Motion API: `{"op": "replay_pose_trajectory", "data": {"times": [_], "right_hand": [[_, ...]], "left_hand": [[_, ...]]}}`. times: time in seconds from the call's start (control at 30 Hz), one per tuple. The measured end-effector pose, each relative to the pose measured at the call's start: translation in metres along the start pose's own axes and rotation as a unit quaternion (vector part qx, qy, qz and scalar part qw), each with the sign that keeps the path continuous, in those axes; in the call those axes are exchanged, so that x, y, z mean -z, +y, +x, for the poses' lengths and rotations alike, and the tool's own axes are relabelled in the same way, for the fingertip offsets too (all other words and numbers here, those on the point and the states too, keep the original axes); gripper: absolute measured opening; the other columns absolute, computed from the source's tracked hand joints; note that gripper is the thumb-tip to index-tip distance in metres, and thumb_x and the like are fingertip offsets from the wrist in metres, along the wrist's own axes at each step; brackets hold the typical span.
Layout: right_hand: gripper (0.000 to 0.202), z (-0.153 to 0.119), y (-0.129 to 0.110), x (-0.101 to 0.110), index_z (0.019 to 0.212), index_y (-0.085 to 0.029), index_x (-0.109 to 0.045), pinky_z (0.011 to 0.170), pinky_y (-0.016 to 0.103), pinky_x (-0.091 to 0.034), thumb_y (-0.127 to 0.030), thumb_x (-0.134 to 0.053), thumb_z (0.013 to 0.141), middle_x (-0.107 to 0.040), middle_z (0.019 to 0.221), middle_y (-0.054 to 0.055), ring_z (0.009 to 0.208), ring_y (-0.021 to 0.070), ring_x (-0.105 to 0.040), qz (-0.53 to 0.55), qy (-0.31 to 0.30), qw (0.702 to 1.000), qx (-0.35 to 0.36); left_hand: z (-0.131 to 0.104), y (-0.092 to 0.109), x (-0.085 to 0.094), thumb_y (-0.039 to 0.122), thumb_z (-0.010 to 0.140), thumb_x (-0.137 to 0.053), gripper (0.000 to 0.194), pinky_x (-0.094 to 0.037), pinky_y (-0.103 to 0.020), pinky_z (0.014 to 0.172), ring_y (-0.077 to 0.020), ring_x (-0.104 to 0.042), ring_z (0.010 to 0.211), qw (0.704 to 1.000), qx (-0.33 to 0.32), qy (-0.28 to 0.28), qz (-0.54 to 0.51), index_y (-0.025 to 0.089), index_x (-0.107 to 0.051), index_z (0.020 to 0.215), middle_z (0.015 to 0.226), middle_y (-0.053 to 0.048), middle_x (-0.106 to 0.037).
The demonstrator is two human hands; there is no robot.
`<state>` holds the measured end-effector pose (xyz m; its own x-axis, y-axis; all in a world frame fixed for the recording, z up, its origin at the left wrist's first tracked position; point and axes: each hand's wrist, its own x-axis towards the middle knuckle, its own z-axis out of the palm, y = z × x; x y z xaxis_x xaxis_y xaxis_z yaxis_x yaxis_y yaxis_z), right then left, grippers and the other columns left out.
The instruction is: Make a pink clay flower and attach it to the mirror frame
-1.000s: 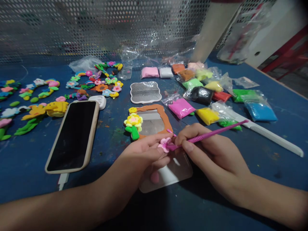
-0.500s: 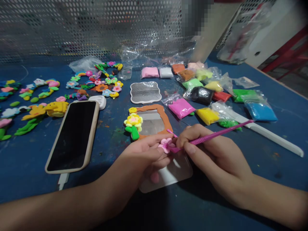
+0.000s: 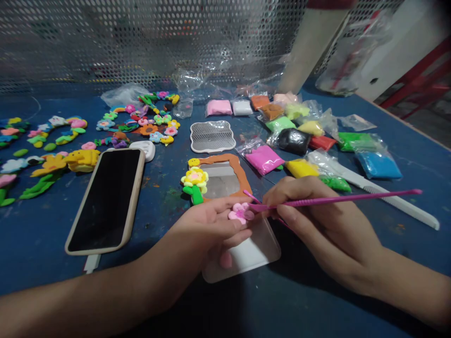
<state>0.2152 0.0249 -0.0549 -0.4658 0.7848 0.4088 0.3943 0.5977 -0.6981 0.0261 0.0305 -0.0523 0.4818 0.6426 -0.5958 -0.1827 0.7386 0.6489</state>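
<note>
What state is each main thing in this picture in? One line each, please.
Left hand: closed on pink flower
Pink flower: petals formed
Right hand: gripping long tool
Long tool: held near flower
Phone: face up, screen dark, cable attached
Brown frame: bears yellow flower
White-rimmed mirror: flat, undecorated
Clay packets: in clear bags
Comb: lying flat

A: You sit at a dark blue, paint-stained table; a grey perforated metal panel spans its far side.
B: Right of centre, you have a thick cream post with a dark red top.
A: Far right, you see a white slanting surface and blurred red furniture.
B: Your light is dim.
</note>
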Motion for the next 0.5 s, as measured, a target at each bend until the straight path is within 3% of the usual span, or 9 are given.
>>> {"op": "replay_pose_trajectory", "data": {"times": [0.07,0.2,0.37,0.5], "right_hand": [[0.012,0.0007,0.0011,-0.0016,0.095,-0.021,-0.049,0.068,0.023,-0.047,-0.011,-0.042,0.091,-0.057,0.085,0.001,0.077,0.0112,-0.057,0.010,-0.016,1.000,-0.006],[0.010,0.0002,0.0028,-0.0035,0.092,-0.023,-0.050,0.066,0.025,-0.048,-0.015,-0.043,0.092,-0.057,0.084,0.001,0.076,0.0121,-0.057,0.034,0.009,0.999,-0.042],[0.013,-0.0009,0.0021,-0.0024,0.094,-0.025,-0.050,0.062,0.026,-0.049,-0.015,-0.043,0.093,-0.056,0.082,0.001,0.073,0.0127,-0.057,0.055,0.027,0.997,-0.049],[0.012,-0.0006,0.0006,-0.0021,0.093,-0.025,-0.051,0.061,0.025,-0.049,-0.015,-0.044,0.092,-0.057,0.080,0.000,0.070,0.0128,-0.057,0.043,0.029,0.997,-0.049]], "left_hand": [[0.0005,-0.0004,0.0000,0.007,0.078,-0.059,0.042,-0.044,-0.014,0.047,-0.0094,-0.062,0.069,1.000,-0.009,0.002,0.022,0.017,-0.056,0.119,0.103,-0.007,-0.066],[-0.0008,0.0006,-0.0017,0.007,0.072,-0.066,0.049,-0.038,-0.013,0.042,-0.0098,-0.061,0.070,0.997,-0.030,-0.016,0.066,0.021,-0.056,0.119,0.101,-0.005,-0.067],[-0.0034,0.0023,-0.0036,0.007,0.074,-0.065,0.036,-0.034,-0.012,0.042,-0.0163,-0.065,0.093,0.996,-0.031,-0.028,0.079,0.020,-0.061,0.107,0.099,-0.005,-0.069],[-0.0011,0.0003,-0.0018,0.012,0.074,-0.067,0.031,-0.036,-0.012,0.043,-0.0181,-0.066,0.092,0.996,-0.034,-0.034,0.076,0.019,-0.060,0.103,0.094,-0.006,-0.070]]}}
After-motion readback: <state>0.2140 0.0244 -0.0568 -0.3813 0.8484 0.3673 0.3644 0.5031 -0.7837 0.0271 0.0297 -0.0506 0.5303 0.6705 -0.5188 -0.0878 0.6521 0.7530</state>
